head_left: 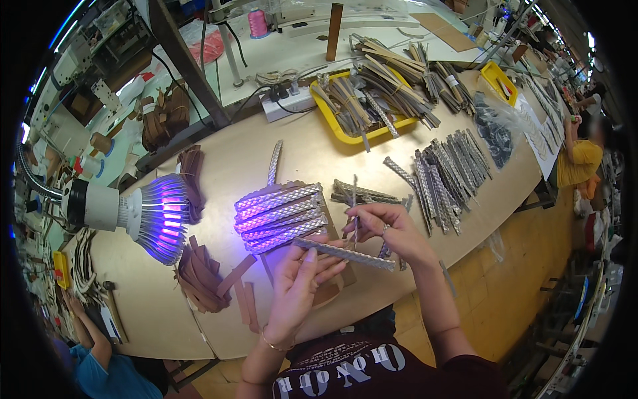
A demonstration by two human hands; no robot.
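Note:
A grey-silver braided strap (359, 255) slants across in front of me, its left part gripped by the fingers of my left hand (292, 286). My right hand (407, 238) is closed in a pinch on a thin grey strip (355, 199) that stands up above the fingers, just behind the strap. Whether this strip joins the strap cannot be made out. Beyond my left hand, a row of braided straps (276, 206) lies side by side on a board, lit purple by a lamp (159, 219). A few more braided pieces (365, 193) rest behind my right hand.
The lamp stands at the left of the tabletop, near brown leather strips (199, 279). A yellow tray (323, 110) of strip bundles sits at the back, beside a white power strip (289, 103). Many braided straps (445, 173) lie at right. Other people work at both sides.

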